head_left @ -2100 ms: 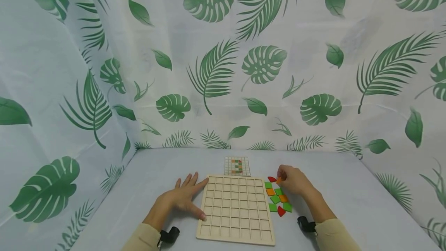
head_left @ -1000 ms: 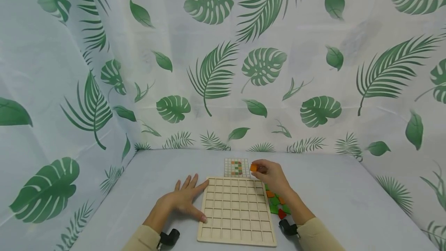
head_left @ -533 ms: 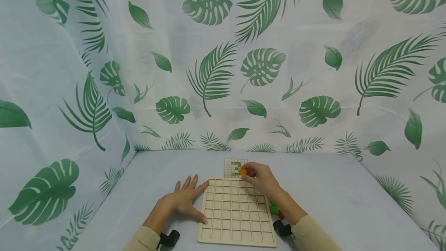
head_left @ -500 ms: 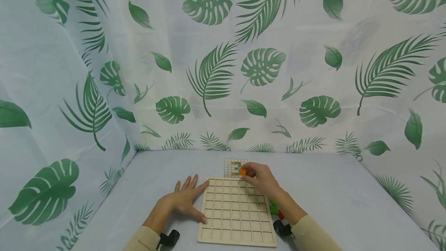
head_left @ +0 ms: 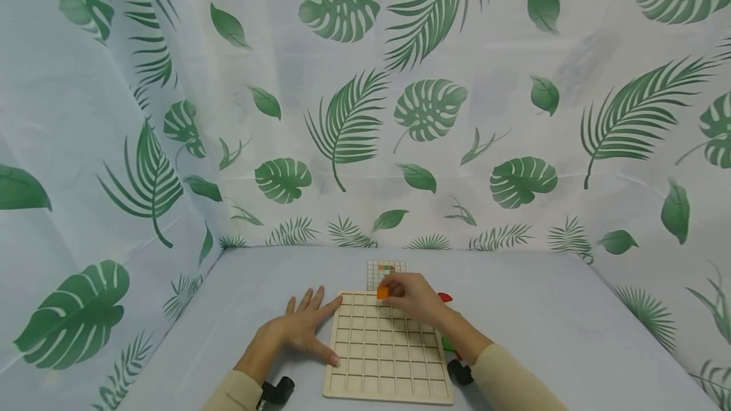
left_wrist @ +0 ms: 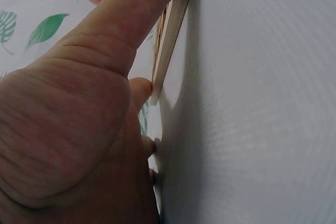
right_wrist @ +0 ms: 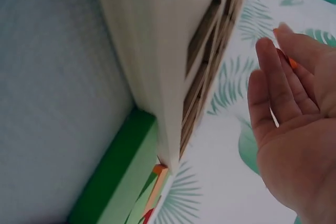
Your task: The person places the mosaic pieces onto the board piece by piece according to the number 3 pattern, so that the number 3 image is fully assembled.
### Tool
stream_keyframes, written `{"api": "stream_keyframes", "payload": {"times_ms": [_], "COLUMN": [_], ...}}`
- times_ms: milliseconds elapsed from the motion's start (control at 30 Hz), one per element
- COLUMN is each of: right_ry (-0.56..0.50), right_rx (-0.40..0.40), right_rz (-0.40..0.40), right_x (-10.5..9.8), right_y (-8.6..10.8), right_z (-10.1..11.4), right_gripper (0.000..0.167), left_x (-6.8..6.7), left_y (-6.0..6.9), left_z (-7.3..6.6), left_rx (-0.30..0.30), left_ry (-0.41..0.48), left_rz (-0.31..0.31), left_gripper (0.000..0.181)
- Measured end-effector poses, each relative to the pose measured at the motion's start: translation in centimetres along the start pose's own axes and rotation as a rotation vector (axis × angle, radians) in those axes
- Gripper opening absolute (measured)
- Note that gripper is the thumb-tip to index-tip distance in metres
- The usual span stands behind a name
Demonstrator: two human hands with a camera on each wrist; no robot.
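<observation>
An orange square tile (head_left: 382, 292) is pinched between the thumb and fingers of my right hand (head_left: 412, 297), above the far edge of the wooden grid board (head_left: 388, 360). In the right wrist view only a sliver of orange shows among the fingers of the right hand (right_wrist: 294, 93). My left hand (head_left: 299, 328) lies with fingers spread at the board's left side, its thumb and index finger touching the edge. The left wrist view shows that thumb (left_wrist: 121, 19) against the board's edge (left_wrist: 170, 35).
Behind the board lies a small pattern card (head_left: 374, 274), partly covered by the right hand. Right of the board, a red piece (head_left: 445, 297) and a green tile (head_left: 448, 343) show past the right forearm, which hides others. A leaf-printed curtain (head_left: 365, 208) stands behind the table.
My right hand has picked up the orange tile from the pieces at the right and carried it left, past the card, to the board's far edge. The left hand stays in place.
</observation>
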State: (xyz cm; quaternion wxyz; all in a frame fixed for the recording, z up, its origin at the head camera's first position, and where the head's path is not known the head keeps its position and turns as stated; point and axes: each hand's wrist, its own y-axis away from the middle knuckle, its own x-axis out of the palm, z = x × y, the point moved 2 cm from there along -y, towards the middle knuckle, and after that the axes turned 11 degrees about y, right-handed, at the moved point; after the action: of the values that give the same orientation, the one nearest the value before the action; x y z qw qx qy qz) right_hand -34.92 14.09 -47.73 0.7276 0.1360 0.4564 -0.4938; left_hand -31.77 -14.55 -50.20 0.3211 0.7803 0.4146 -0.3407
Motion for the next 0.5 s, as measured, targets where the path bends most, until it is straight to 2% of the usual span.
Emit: {"api": "stream_keyframes", "payload": {"times_ms": [333,500], "right_ry": [0.028,0.093], "right_rx": [-0.063,-0.099], "right_rz": [0.049,0.084], "right_x": [0.6,1.1], "right_y": [-0.5,-0.7], "right_z": [0.0,0.3], "right_gripper": [0.023,0.022], "left_x": [0.0,0.0], "left_y": [0.0,0.1], "left_z": [0.1,0.0], "left_rx": [0.004,0.000], "left_ry": [0.009,0.005], "left_rz": [0.007,0.002], "left_gripper": [0.128,0.128]}}
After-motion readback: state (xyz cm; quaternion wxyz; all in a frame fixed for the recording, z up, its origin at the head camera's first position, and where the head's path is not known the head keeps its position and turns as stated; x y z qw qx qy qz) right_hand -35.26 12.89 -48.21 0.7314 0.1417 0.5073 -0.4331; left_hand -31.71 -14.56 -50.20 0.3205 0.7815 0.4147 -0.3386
